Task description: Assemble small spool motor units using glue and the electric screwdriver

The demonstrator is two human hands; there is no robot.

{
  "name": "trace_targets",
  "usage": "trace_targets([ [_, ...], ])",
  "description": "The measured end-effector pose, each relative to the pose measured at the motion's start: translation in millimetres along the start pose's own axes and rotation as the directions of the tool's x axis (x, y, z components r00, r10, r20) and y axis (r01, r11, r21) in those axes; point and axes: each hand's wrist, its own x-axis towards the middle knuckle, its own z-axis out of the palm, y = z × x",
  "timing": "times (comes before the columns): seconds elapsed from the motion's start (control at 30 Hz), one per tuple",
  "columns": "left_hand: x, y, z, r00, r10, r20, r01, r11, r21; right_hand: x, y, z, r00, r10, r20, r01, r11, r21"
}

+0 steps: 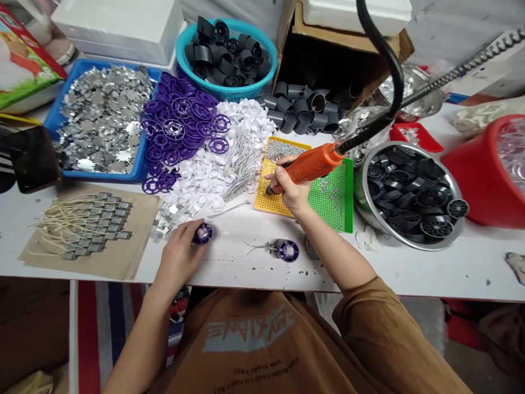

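My right hand (290,186) is wrapped round an orange electric screwdriver (314,163) with a black cable. Its dark tip points down over the yellow perforated tray (262,200), where small screws (283,148) are heaped at the far end. At the table's front, my left hand (182,249) has its fingers curled round a round purple-and-black part (204,234). A second such part (287,250), with thin wires at its left, stands between my hands. Behind my right forearm, another dark round part (310,249) is half hidden.
Purple rings (176,126), white pieces (200,178) and wired pieces (241,164) are piled mid-table. A blue tray (139,164) of metal plates is left; a green tray (348,191) and steel bowl (363,219) are right. Wired blocks (98,219) lie on cardboard. Behind is a turquoise basket (184,63).
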Motion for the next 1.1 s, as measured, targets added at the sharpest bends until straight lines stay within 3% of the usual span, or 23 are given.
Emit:
trace_targets([
  [0.27, 36.2, 66.6, 69.2, 0.979, 0.200, -0.040, -0.204, 0.941, -0.270, 0.1, 6.3, 1.4, 0.999, -0.041, 0.032, 0.041, 0.999, 0.007],
  [0.43, 47.5, 92.8, 95.5, 0.980, 0.197, -0.032, -0.192, 0.889, -0.416, -1.5, -24.5, -8.4, 0.997, -0.079, 0.005, 0.079, 0.996, -0.041],
  [0.53, 46.9, 97.7, 101.2, 0.992, 0.122, -0.036, -0.124, 0.875, -0.467, -13.2, -55.1, -16.4, 0.994, -0.111, -0.024, 0.111, 0.994, -0.014],
  [0.63, 46.3, 100.7, 103.1, 0.995, 0.065, -0.075, -0.094, 0.869, -0.486, -31.8, -73.8, -21.8, 0.998, -0.066, 0.005, 0.066, 0.998, 0.002],
  [0.87, 55.3, 108.3, 95.3, 0.957, 0.075, -0.280, -0.202, 0.865, -0.459, -56.5, -82.9, -22.8, 0.998, -0.029, 0.050, 0.028, 0.999, 0.036],
  [1.1, 59.1, 108.7, 92.2, 0.942, 0.098, -0.321, -0.241, 0.863, -0.444, -58.0, -89.2, -20.1, 0.994, -0.065, 0.086, 0.055, 0.992, 0.116],
])
